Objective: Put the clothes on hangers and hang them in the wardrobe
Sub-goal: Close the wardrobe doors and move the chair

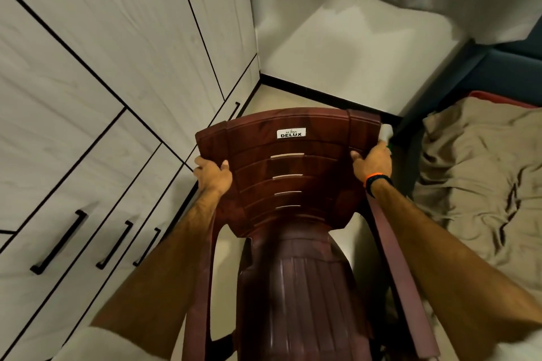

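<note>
I had the brown plastic chair (281, 173) by its backrest, one hand on each side edge — my left hand (211, 176) curled round the left edge with the thumb laid on the slatted face, my right hand (373, 160) clamped the same way on the right edge, thumb forward, a dark band with an orange stripe on that wrist. Both sat at about the same height, so neither was the nearer; the chair lay dead ahead between my forearms. Its long axis ran straight away from me, seat low and close to my body, the top of the back with its white label pointing at the room's corner. The wardrobe (88, 91) stood to my left, all its doors closed, black handles (60, 242) low and near my left forearm. No clothes or hangers showed — I could not tell where they were. On my right lay the bed with a rumpled tan sheet (481, 173). I judged the chair had to be turned or set down beside the wardrobe, its left edge leading, before any hanging could begin.
</note>
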